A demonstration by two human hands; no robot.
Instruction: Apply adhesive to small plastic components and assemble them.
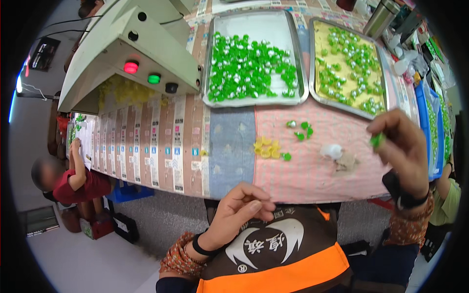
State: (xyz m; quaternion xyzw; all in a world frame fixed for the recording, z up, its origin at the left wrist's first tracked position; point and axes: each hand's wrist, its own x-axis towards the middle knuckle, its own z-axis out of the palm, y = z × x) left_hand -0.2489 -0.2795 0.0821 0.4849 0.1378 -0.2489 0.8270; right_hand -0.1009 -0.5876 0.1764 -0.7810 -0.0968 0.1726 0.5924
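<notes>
My right hand [403, 151] is raised over the right end of the pink checked cloth, pinching a small green plastic piece [376, 140]. My left hand [239, 215] hovers at the table's near edge, in front of my apron. Its fingers are loosely bent, the thumb apart from the index finger, and nothing shows in them. Between the hands, a cluster of yellow cup-like pieces [266, 148] lies on the cloth beside one green piece [287, 156]. Several loose green pieces [306, 130] lie farther back. Nearer my right hand are a white lump [332, 151] and a beige crumpled scrap [347, 162].
At the back stand a metal tray [259, 102] of green-and-white pieces and another tray [312, 73] on yellow lining. A cream machine [161, 58] with red and green lamps occupies the left. A blue crate [421, 132] stands far right. Another person [80, 178] sits at left.
</notes>
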